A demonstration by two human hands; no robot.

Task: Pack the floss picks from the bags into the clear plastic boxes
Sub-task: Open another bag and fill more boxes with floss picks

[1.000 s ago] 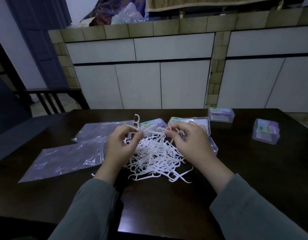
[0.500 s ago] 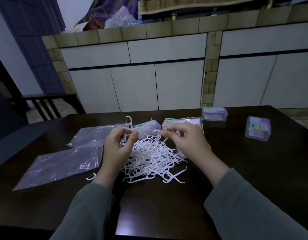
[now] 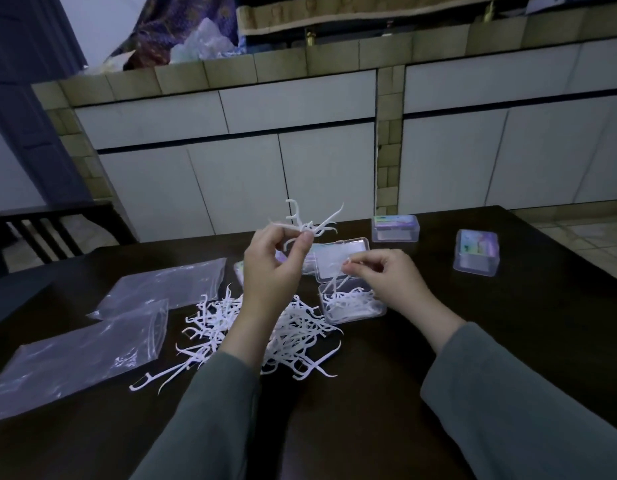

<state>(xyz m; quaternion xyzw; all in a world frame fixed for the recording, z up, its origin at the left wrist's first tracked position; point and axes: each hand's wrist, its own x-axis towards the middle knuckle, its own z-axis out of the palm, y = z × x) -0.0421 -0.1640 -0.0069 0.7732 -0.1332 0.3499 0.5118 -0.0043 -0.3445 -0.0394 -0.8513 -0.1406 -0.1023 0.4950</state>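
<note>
Dark wood table (image 3: 507,341) fills my view, white cabinets behind it. I count two flat clear bags (image 3: 92,348), left of the loose pile of floss picks (image 3: 293,334). My left hand (image 3: 272,268) is raised above the pile, pinching a small bunch of picks (image 3: 308,225). My right hand (image 3: 386,278) pinches one pick over the open box (image 3: 352,306), just right of the pile. I count two closed boxes (image 3: 476,251) well beyond it, one more behind my left hand.

floss picks (image 3: 251,327): white
table (image 3: 507,341): dark brown
bags (image 3: 75,355): clear
boxes (image 3: 476,252): clear, pastel labels
sleeves (image 3: 507,403): grey-green
cupboard doors (image 3: 237,181): white
cloth (image 3: 168,32): purple, patterned
</note>
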